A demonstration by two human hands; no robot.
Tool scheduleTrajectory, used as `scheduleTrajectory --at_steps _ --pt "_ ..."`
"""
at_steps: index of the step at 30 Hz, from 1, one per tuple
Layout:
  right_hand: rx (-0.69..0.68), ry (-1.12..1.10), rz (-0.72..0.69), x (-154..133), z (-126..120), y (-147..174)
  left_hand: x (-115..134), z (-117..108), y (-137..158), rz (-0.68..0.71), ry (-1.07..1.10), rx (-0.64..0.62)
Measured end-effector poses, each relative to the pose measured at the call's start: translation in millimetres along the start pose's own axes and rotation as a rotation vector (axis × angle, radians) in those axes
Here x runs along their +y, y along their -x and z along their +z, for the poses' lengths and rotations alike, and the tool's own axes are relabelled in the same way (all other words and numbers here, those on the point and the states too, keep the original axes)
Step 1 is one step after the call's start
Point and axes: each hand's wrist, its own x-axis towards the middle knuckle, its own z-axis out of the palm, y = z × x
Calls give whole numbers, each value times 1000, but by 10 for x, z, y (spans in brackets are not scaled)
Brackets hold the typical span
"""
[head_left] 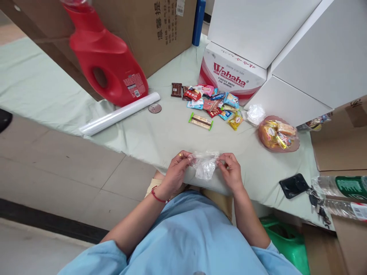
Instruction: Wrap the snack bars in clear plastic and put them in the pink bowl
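A crumpled clear plastic bag (pixel 205 168) is stretched between my two hands near the table's front edge. My left hand (pixel 179 166) pinches its left end; a ring and a red bracelet show on that arm. The right end is pinched by the thumb and fingers of my right hand (pixel 231 170). Beyond the hands lies a snack bar in a green-ended wrapper (pixel 201 121). Behind it is a heap of wrapped snacks (pixel 210 102) in several colours. A second crumpled clear bag (pixel 255 114) rests to the right of the heap, beside a pink bowl (pixel 265 142) holding wrapped snacks.
At the left stand a red detergent jug (pixel 109 57) and a large cardboard box (pixel 172 57), with a white roll (pixel 120 114) and a round disc (pixel 155 108) before them. White boxes (pixel 229 76) rise behind. A phone (pixel 294 186), keys (pixel 317 202) and plastic bottles (pixel 323 186) lie right.
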Motion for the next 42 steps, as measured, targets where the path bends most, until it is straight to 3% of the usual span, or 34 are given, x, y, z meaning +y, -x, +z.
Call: scheduleTrajectory --at_steps 8,13,18,23,27,30,36,39,42 --pt "130 -310 37 -38 -321 66 123 -177 -128 2 226 104" --pt "157 -497 181 -80 -389 134 165 -161 -151 -34 206 127" --pt "109 -630 278 -212 -440 179 213 -186 -84 40 79 39" --pt "83 -702 272 -242 -453 180 252 -206 -11 92 -55 -106" --pt "81 -702 239 -237 -428 171 270 -89 4 218 -488 -203" --pt "84 -665 231 -233 -433 173 257 33 -6 306 -651 -159" --pt "155 -668 263 -156 -510 211 155 22 -82 205 -239 -14" --pt "152 -679 285 -93 -518 247 118 -53 -95 200 -219 30" --pt "27 -645 245 -35 -529 261 115 -93 -74 246 -289 10"
